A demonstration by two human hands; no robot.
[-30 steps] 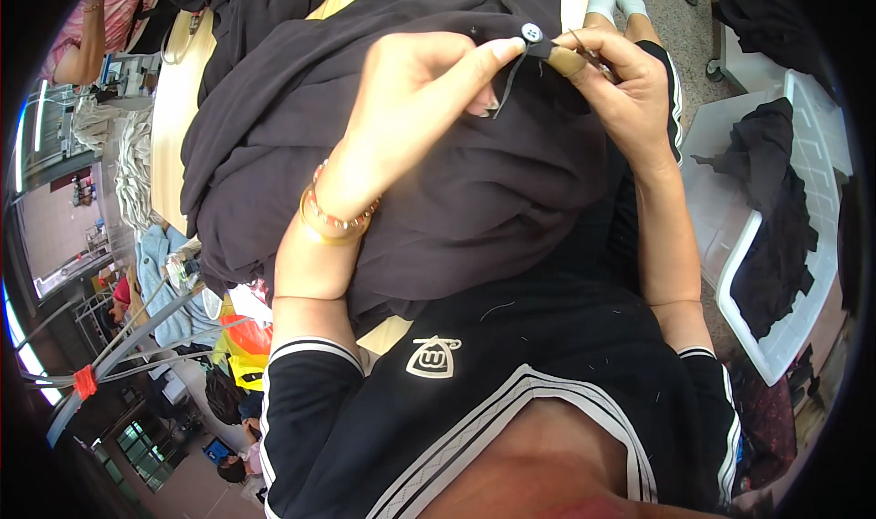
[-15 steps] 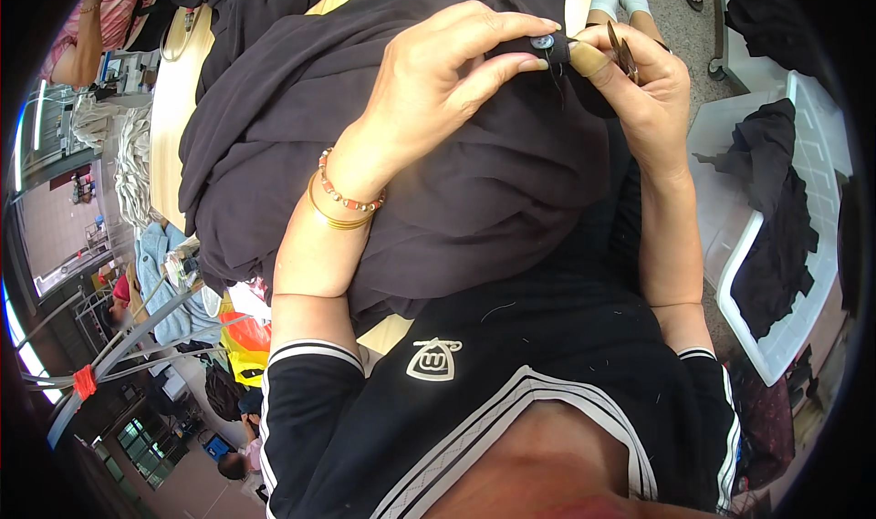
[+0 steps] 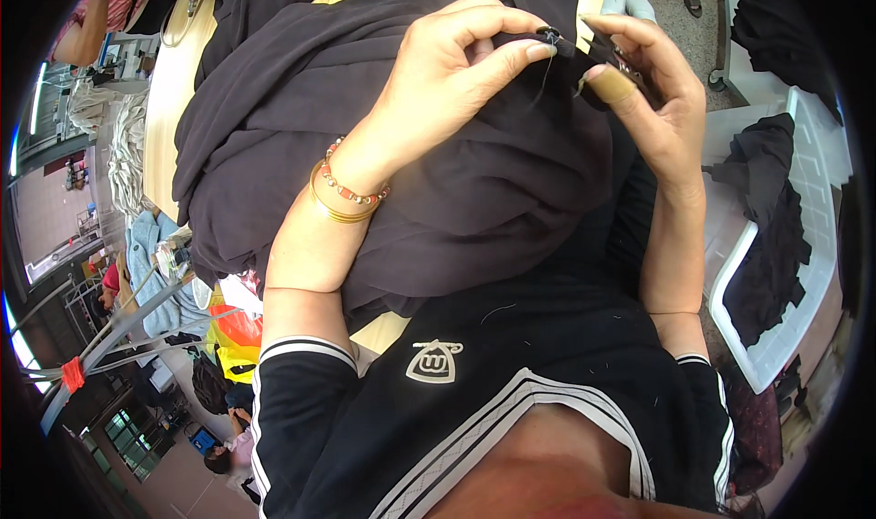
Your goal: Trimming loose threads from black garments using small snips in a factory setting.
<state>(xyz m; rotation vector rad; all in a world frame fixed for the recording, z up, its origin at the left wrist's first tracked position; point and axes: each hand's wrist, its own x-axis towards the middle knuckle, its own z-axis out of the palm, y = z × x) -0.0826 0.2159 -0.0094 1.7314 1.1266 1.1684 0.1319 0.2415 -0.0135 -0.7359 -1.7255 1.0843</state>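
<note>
Button [image 3: 549, 34] at 1 o'clock, now edge-on; previously face-up.
Left hand [image 3: 452, 61] pinches dark, folded cloth [image 3: 484, 181] at the button, thread [image 3: 542, 86] hanging; right hand's [image 3: 662, 108] thumb and forefinger have parted, grip unclear.

Dark cloth [image 3: 474, 200] held up by its edge, a small button [image 3: 550, 36] at the pinch.
The cloth is a plain brownish-black, soft and unevenly gathered, lying in broad loose folds. Its raised edge is gripped between the thumb and index finger of the left hand [image 3: 465, 72], whose fingertips meet right beside the button. The button is seen nearly edge-on, so its face hardly shows. A thin dark thread [image 3: 545, 81] hangs loose below it against the folds. Just to the right, a dark tool [image 3: 624, 63] sits tilted within the curled fingers of the right hand [image 3: 662, 99], its outline blurred.
</note>
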